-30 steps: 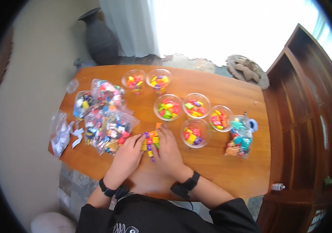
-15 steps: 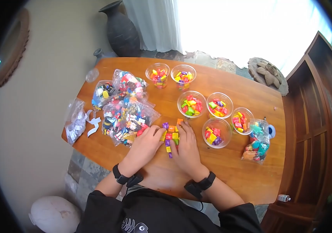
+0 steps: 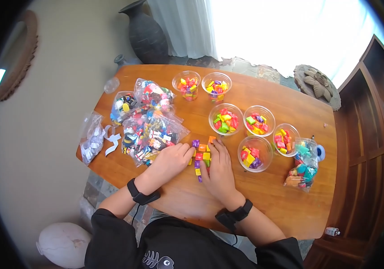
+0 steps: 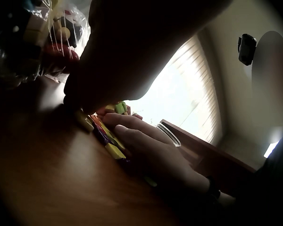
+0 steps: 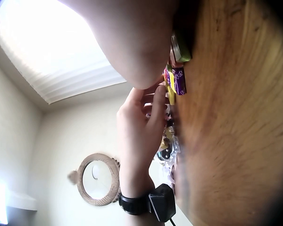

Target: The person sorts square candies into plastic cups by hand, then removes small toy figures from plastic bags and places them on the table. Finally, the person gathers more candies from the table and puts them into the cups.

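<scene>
Several small wrapped candies (image 3: 198,164) in purple, yellow, orange, red and green lie side by side in a flat patch on the wooden table. On their left side is my left hand (image 3: 169,162), its fingertips right at the patch's edge below a purple candy (image 3: 195,143). My right hand (image 3: 219,176) lies along the other side with fingers extended, covering part of the patch. By its fingertips sits an orange candy (image 3: 211,139). In the right wrist view, a purple candy (image 5: 179,81) shows between the hands; the left wrist view is dark.
Clear plastic cups of candies stand beyond and to the right, the nearest cup (image 3: 255,154) close to my right hand. Bags of small colourful figures (image 3: 154,134) lie left. A bag of teal and orange pieces (image 3: 302,168) and a shelf (image 3: 358,134) are at right.
The head view has shifted, so the table sits farther right in it. My left fingertips have moved up along the patch's left edge. The right hand stays along the right side.
</scene>
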Tool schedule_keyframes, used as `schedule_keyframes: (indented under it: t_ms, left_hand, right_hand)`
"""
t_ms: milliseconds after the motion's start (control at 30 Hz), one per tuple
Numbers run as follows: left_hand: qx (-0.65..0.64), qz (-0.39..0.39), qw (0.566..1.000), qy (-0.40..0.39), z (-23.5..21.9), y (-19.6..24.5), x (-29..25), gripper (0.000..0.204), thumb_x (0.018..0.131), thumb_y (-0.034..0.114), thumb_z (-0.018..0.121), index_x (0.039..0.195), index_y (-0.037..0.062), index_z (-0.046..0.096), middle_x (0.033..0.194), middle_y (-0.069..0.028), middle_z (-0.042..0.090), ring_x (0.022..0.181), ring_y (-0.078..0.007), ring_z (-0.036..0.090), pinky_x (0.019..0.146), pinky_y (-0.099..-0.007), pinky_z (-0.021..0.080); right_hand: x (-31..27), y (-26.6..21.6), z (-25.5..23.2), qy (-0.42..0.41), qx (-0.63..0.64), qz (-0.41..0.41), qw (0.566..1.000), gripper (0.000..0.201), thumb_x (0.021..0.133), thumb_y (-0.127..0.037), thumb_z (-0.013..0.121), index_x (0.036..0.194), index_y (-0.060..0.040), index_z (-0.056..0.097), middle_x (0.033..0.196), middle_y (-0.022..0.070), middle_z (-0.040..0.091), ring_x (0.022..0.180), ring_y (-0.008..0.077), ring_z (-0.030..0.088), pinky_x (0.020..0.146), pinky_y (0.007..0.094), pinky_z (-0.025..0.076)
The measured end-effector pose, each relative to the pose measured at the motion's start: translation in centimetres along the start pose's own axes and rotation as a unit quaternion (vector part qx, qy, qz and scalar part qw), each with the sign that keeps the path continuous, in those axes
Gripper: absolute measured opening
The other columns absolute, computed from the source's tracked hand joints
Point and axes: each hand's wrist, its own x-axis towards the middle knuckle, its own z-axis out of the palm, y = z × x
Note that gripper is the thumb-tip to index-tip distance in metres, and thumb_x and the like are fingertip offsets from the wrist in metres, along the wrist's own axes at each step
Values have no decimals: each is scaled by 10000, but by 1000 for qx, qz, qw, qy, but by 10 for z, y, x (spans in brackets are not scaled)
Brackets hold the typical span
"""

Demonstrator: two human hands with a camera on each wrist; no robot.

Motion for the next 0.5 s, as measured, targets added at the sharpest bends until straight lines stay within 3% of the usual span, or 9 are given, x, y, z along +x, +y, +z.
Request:
schedule_keyframes:
  t_ms: [167, 500]
  left_hand:
    - [-107, -31, 994, 22, -14, 6, 1, 456, 902, 152, 798, 1310, -21, 686, 1061, -105, 636, 983, -277, 699, 842, -385, 606]
    - [-139, -46, 989, -15, -17, 2, -3, 421, 935, 159, 801, 1306, -11, 698, 1090, -130, 654, 1017, -311, 709, 864, -414, 607]
  right_hand:
    - [-1, 1, 0, 0, 9, 0, 1000, 578, 1020, -165, 716, 1495, 91, 510, 1568, 309, 501, 1523, 496, 440, 1285, 583, 344]
    - [0, 0, 0, 2, 16, 6, 1000, 574, 1018, -164, 720, 1490, 90, 514, 1566, 306, 502, 1519, 507, 439, 1279, 590, 345]
